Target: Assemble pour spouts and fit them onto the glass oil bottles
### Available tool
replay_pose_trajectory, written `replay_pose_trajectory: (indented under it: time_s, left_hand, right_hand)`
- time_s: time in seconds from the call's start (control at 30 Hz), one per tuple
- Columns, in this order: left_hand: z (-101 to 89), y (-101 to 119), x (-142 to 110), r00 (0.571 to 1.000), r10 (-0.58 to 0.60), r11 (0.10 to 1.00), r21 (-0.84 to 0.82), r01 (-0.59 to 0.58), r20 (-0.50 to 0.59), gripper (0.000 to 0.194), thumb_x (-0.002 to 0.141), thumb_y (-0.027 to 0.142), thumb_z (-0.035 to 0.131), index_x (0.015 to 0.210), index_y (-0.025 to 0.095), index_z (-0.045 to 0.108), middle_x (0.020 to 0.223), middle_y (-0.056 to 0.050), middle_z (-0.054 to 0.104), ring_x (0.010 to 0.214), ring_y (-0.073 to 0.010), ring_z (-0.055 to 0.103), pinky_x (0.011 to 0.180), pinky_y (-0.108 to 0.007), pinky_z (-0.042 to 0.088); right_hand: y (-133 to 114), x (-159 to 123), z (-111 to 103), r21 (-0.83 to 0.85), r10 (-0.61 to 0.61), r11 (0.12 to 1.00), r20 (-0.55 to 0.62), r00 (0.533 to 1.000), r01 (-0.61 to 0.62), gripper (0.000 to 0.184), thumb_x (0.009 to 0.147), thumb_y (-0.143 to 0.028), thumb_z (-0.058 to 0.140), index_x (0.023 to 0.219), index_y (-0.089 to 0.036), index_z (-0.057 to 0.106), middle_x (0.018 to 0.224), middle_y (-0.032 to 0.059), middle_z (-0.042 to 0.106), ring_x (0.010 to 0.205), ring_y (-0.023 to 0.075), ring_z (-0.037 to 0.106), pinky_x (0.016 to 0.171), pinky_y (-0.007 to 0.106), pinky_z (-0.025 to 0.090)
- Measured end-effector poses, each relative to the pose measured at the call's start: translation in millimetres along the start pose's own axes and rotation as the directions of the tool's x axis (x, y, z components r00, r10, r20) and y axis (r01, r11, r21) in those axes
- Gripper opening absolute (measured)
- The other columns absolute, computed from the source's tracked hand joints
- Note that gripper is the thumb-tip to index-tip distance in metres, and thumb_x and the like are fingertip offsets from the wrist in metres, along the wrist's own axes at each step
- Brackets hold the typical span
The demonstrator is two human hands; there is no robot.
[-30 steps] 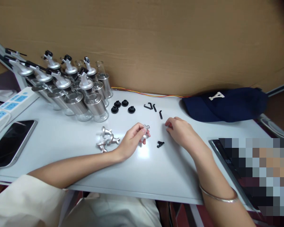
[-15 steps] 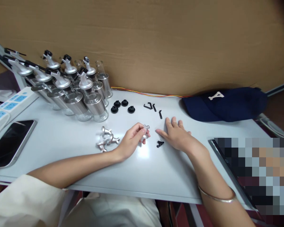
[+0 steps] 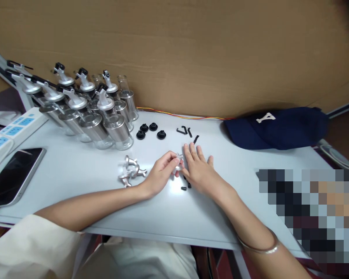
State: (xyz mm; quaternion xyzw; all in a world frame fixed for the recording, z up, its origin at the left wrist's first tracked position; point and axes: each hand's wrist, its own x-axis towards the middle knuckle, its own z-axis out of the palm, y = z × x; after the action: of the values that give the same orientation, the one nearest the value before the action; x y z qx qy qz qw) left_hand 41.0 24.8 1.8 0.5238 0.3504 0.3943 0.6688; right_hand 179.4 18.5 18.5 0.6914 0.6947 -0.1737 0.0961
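Note:
Between the thumb and fingers of my left hand (image 3: 159, 172) is a silver pourer spout (image 3: 178, 167), partly covered by the fingertips. My right hand (image 3: 202, 172) lies palm down with its fingers spread, right beside the spout. Small black cylindrical pieces (image 3: 184, 188) lie by its thumb side, some hidden under the hand. Just beyond its fingertips is a thin black lever (image 3: 196, 138). Three more levers (image 3: 189, 132) lie behind that. To the left of my left hand rest several silver spouts (image 3: 137, 170). Several round black stoppers (image 3: 161, 134) sit farther back.
Glass bottles with metal sleeves (image 3: 115, 126), most topped by pourers, crowd the back left. A phone (image 3: 16, 174) and a power strip (image 3: 17, 130) lie at the left. A navy cap (image 3: 279, 130) rests at the back right, near a blurred-out item. Thin wires (image 3: 180, 115) run along the cardboard wall.
My right hand has moved left, close to my left hand. The small black pieces have shifted left with it, and the lone lever has turned. My left hand stays put with the spout.

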Motion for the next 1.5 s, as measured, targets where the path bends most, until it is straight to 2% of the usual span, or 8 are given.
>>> replay_pose_trajectory:
  time_s: [0.17, 0.33, 0.5, 0.63, 0.8, 0.93, 1.3, 1.5]
  left_hand:
    - [-0.4, -3.8, 0.3, 1.000, 0.000, 1.000, 0.006, 0.000, 0.008, 0.022, 0.085, 0.038, 0.048, 0.078, 0.017, 0.047, 0.078, 0.001, 0.053, 0.060, -0.0083, 0.049, 0.063, -0.024, 0.040]
    - [-1.8, -3.3, 0.7, 1.000, 0.004, 1.000, 0.022, -0.005, 0.012, 0.021, 0.086, 0.036, 0.047, 0.077, 0.017, 0.047, 0.074, 0.001, 0.054, 0.060, -0.0085, 0.049, 0.062, -0.024, 0.038]
    - [-1.9, -1.5, 0.1, 1.000, 0.011, 1.000, 0.017, -0.012, 0.023, 0.019, 0.088, 0.033, 0.046, 0.077, 0.017, 0.048, 0.078, 0.001, 0.054, 0.060, -0.0076, 0.048, 0.060, -0.023, 0.038]
    - [-1.7, -1.1, 0.0, 1.000, 0.012, 1.000, 0.028, -0.012, 0.027, 0.019, 0.088, 0.032, 0.045, 0.077, 0.017, 0.047, 0.078, 0.001, 0.054, 0.061, -0.0075, 0.049, 0.061, -0.023, 0.038]
    - [-0.7, 0.6, -0.9, 1.000, -0.007, 1.000, 0.021, 0.006, 0.020, 0.019, 0.087, 0.033, 0.045, 0.077, 0.017, 0.046, 0.078, 0.001, 0.054, 0.060, -0.0076, 0.049, 0.061, -0.024, 0.038]
    - [-0.3, 0.7, -0.5, 1.000, -0.013, 1.000, 0.015, 0.012, 0.017, 0.019, 0.086, 0.033, 0.046, 0.078, 0.016, 0.047, 0.080, 0.000, 0.056, 0.059, -0.0073, 0.048, 0.061, -0.024, 0.038]
    - [-1.3, -1.9, 0.0, 1.000, -0.003, 1.000, 0.014, 0.003, 0.022, 0.019, 0.087, 0.033, 0.045, 0.079, 0.017, 0.048, 0.080, 0.000, 0.056, 0.060, -0.0077, 0.049, 0.061, -0.024, 0.038]
    - [-1.0, -1.5, -0.5, 1.000, -0.004, 1.000, 0.028, 0.003, 0.026, 0.019, 0.088, 0.034, 0.045, 0.079, 0.017, 0.048, 0.081, 0.000, 0.055, 0.062, -0.0080, 0.049, 0.062, -0.024, 0.038]
  right_hand:
    - [10.0, 1.8, -0.5, -0.059, -0.150, 0.988, -0.179, 0.972, 0.142, 0.054, 0.094, -0.035, 0.036, 0.142, -0.011, 0.033, 0.151, 0.0198, 0.026, 0.138, 0.0366, 0.024, 0.104, 0.059, 0.030]
    - [19.0, -2.2, -11.1, 0.012, -0.312, 0.944, -0.287, 0.905, 0.330, 0.021, 0.090, -0.029, 0.046, 0.096, -0.014, 0.059, 0.096, 0.0138, 0.062, 0.087, 0.0257, 0.059, 0.074, 0.036, 0.047]
    - [20.9, -5.8, -18.4, 0.233, -0.333, 0.907, -0.114, 0.936, 0.351, 0.011, 0.085, -0.022, 0.052, 0.075, -0.019, 0.051, 0.069, 0.0011, 0.059, 0.057, 0.0144, 0.051, 0.053, 0.025, 0.035]
    - [21.7, -6.5, -19.6, 0.275, -0.322, 0.900, -0.101, 0.941, 0.337, 0.017, 0.085, -0.015, 0.047, 0.068, -0.019, 0.050, 0.064, -0.0001, 0.056, 0.056, 0.0130, 0.048, 0.053, 0.024, 0.033]
    - [33.2, -7.9, -24.2, 0.361, -0.391, 0.858, -0.002, 0.920, 0.365, 0.019, 0.078, -0.034, 0.065, 0.083, -0.018, 0.057, 0.074, 0.0010, 0.059, 0.064, 0.0148, 0.052, 0.060, 0.025, 0.039]
    - [44.6, -6.1, -25.0, 0.347, -0.426, 0.857, 0.059, 0.903, 0.381, 0.023, 0.068, -0.014, 0.069, 0.089, -0.018, 0.060, 0.080, 0.0002, 0.058, 0.071, 0.0149, 0.055, 0.065, 0.024, 0.041]
    - [44.0, -4.5, -23.8, 0.393, -0.412, 0.831, -0.040, 0.911, 0.393, 0.020, 0.071, -0.006, 0.049, 0.076, -0.018, 0.064, 0.072, 0.0003, 0.064, 0.066, 0.0147, 0.058, 0.064, 0.025, 0.042]
    - [38.6, -6.4, -28.4, 0.341, -0.396, 0.803, -0.307, 0.866, 0.488, 0.017, 0.085, -0.014, 0.043, 0.088, -0.018, 0.060, 0.089, 0.0059, 0.063, 0.076, 0.0170, 0.058, 0.070, 0.028, 0.044]
